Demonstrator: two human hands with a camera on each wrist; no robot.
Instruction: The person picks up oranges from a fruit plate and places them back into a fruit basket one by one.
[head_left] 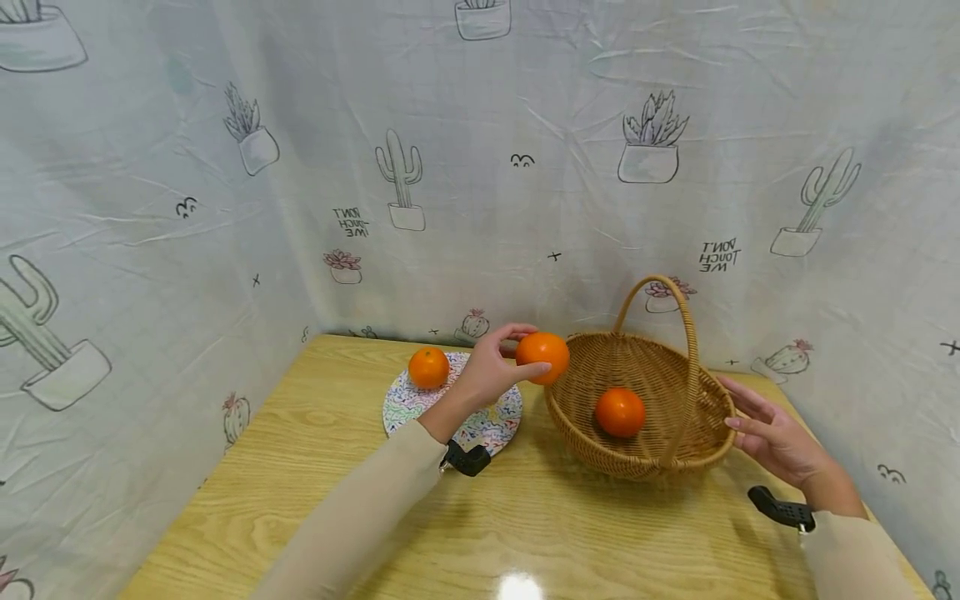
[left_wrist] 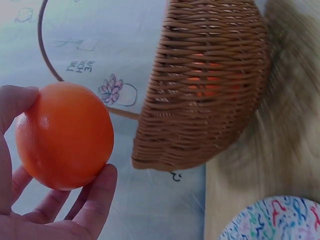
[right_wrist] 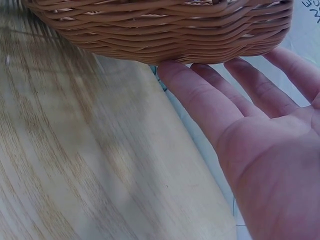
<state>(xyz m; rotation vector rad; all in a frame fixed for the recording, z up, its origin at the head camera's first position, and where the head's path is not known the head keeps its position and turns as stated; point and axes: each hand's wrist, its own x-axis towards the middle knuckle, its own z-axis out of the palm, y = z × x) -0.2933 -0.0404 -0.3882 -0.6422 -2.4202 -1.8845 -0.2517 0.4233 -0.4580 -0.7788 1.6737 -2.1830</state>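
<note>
My left hand (head_left: 491, 367) holds an orange (head_left: 543, 357) between thumb and fingers, beside the left rim of a wicker basket (head_left: 585, 437). In the left wrist view this orange (left_wrist: 65, 136) shows smooth and round, with the thumb on one side and fingertips beneath. A second orange (head_left: 620, 412) lies inside the basket, glimpsed through the weave in the left wrist view. Another orange (head_left: 428, 367) sits on a round patterned plate (head_left: 401, 412). My right hand (head_left: 780, 442) is at the basket's right end, its extended fingertips (right_wrist: 175, 72) against the woven side.
The basket's tall arched handle (head_left: 692, 367) rises over its opening. Plate and basket stand side by side on a wooden table (head_left: 300, 467). Behind the table hangs a pale curtain (head_left: 465, 242) printed with potted plants, and it continues along both sides.
</note>
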